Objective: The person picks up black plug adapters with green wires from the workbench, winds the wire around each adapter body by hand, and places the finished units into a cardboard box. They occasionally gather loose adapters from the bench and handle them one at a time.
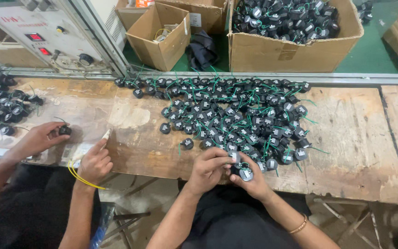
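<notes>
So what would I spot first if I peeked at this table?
A big heap of small round black parts with green wires sprawls across the worn wooden bench. At its near edge, the left hand and right hand hold one part. Beyond, a cardboard box brims with more.

bare bench [355, 138] right, parts pile [236, 115] ahead, co-worker's hands [93, 161] left

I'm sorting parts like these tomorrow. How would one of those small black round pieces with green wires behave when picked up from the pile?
Likely light: the left hand and right hand hold one black round piece by the fingertips. The green wires look thin and floppy, and cross in the pile, so neighbours may drag along.
</notes>
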{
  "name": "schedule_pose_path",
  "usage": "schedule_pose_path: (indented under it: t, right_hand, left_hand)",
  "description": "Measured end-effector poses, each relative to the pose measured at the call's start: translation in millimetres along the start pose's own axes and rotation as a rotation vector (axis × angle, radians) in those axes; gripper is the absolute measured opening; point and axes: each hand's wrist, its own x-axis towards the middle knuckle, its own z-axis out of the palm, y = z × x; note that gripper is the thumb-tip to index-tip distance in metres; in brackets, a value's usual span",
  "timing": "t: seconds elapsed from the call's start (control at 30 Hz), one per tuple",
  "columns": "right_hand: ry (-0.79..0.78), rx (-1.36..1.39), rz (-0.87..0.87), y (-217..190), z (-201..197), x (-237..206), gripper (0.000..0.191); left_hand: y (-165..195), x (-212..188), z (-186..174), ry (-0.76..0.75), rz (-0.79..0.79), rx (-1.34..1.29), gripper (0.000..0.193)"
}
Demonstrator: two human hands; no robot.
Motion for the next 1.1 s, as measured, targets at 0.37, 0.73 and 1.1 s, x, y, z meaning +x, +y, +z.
schedule_pose_path:
  t: [0.37, 0.73, 1.1]
  right_hand:
    - [-0.153, 0.090, -0.046, 38, -5, -7, 0.055]
    - [-0.162, -0.328, -0.350, -10, 12, -2, 0.048]
    - [-0.151, 0.787, 0.052, -21, 0, -1, 0.055]
  left_hand:
    - [11, 3, 18, 0.146, 0.146, 0.295, 0.031]
    - [-20, -39, 0, 0.207, -0.601, -0.709, 0.034]
    - [-51, -54, -75, 0.858, -0.416, 0.170, 0.027]
